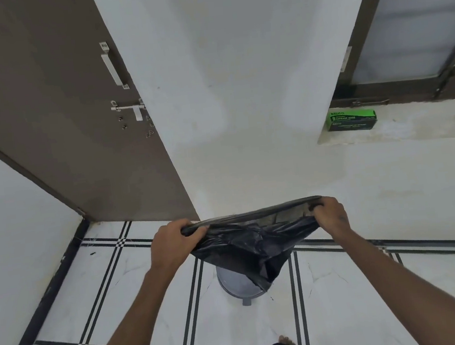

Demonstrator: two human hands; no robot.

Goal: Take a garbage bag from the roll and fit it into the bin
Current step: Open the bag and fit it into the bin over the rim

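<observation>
The bag is already off the roll, and the step in hand looks like opening its mouth: the left hand (173,241) and right hand (329,215) each pinch one end of the rim of the black garbage bag (252,242), pulling it taut between them above the grey bin (236,285), with the bag's tail drooping onto the bin's top. Next, I judge, the mouth must be spread wider and lowered over the bin's rim. The bin stands on open tiled floor (346,300), near the wall (242,114) and door (60,119), with free room toward the person.
</observation>
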